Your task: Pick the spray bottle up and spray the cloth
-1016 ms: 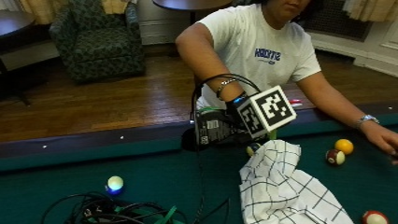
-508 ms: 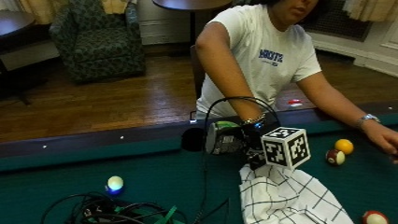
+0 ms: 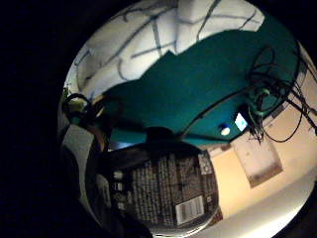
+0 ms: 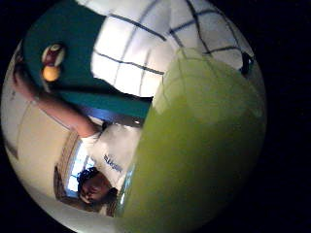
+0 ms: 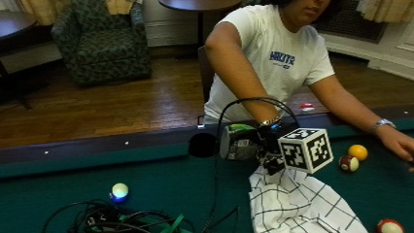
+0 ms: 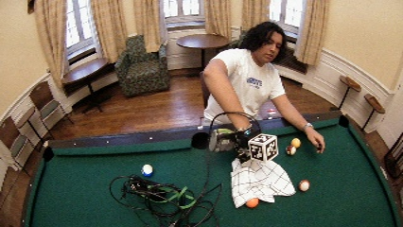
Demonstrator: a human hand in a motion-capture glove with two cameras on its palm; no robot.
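Lying on its side in the air above the green felt (image 5: 162, 189), the spray bottle (image 5: 238, 141) is held by the gloved right hand (image 5: 268, 143), whose fingers are wrapped around it close to the pool table's near rail (image 5: 97, 148). The bottle looks grey-labelled from the outside view, with a green cap edge on top; in the little-finger palm view its label (image 3: 166, 186) shows dense white print on black and a barcode, and in the thumb-side palm view its body (image 4: 194, 155) is translucent yellow-green and fills much of the picture. Just beside and below the hand, the white cloth (image 5: 298, 204) with thin dark check lines lies rumpled on the felt, its upper edge right under the hand. Whether the bottle's nozzle touches the cloth cannot be told.

Farther along the felt, a yellow ball (image 5: 357, 152) and a maroon-striped ball (image 5: 349, 163) sit touching near the person's bare left hand (image 5: 398, 145), which rests on the table. A red-and-white ball (image 5: 389, 226) lies beyond the cloth's far corner, a pale blue-based ball (image 5: 119, 191) lies well apart on the other side, and an orange ball (image 6: 252, 203) sits at the cloth's lower edge.
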